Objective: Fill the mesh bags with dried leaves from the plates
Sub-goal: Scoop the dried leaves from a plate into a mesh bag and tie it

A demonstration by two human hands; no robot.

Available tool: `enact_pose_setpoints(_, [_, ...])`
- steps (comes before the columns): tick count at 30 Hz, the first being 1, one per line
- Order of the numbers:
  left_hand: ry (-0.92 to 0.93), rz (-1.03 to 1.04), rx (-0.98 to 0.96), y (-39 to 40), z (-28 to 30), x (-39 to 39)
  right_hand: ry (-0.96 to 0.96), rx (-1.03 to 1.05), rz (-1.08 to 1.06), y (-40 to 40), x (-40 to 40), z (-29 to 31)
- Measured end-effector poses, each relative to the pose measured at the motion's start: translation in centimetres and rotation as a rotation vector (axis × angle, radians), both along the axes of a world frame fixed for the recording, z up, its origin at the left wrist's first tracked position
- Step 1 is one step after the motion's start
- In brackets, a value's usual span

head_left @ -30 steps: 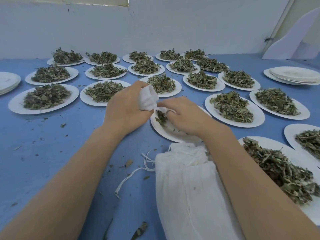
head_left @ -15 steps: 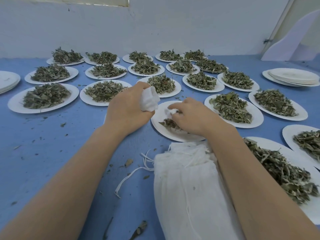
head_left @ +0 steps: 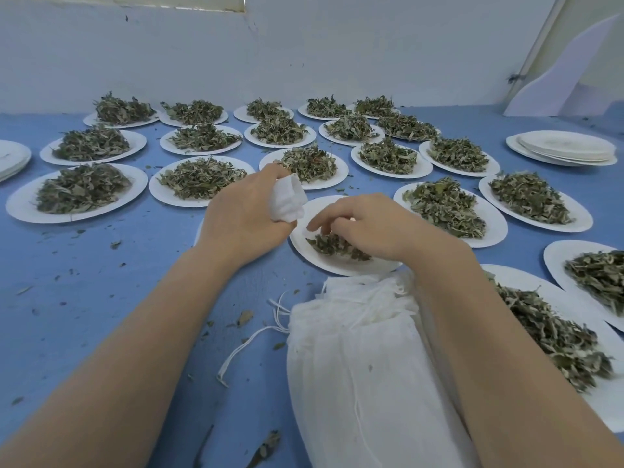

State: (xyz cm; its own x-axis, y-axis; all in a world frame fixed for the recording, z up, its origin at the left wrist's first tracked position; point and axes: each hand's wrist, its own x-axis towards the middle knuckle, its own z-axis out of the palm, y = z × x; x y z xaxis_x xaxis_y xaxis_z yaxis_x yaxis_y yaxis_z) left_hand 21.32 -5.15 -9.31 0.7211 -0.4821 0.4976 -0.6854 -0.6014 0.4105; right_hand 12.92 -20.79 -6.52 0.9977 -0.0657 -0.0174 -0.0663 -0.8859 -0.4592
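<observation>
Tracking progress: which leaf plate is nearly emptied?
The plate under the right hand; only a small clump remains, while the others hold full heaps.

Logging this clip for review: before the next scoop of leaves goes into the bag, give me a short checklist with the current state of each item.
1. Left hand grips the mesh bag: ok.
2. Bag mouth open toward the plate: cannot tell.
3. Right hand on the leaves: ok, fingers curled over them.
4. Leaves left on the near plate: ok, a small heap.
5. Spare bags within reach: ok, piled under the right forearm.
</observation>
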Motion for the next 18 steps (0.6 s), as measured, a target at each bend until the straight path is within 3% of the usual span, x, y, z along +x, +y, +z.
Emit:
enact_pose_setpoints(3, [0.000,0.003,0.002,0.0,0.0,0.0,0.007,-0.112,-0.115,-0.7,-0.6,0.7])
enact_pose_setpoints(7, [-0.004,-0.008,0.018,0.0,0.0,-0.1,0.185,-0.201,-0.244,-0.3,-0.5,0.3])
enact_pose_setpoints(10, [-0.008,0.000,0.025,0.0,-0.1,0.0,0.138,-0.140,-0.254,1.0,-0.1,-0.1])
enact_pose_setpoints(18, [-0.003,0.008,0.025,0.0,-0.3,0.3,-0.030,-0.307,-0.237,2.8,1.6,-1.6])
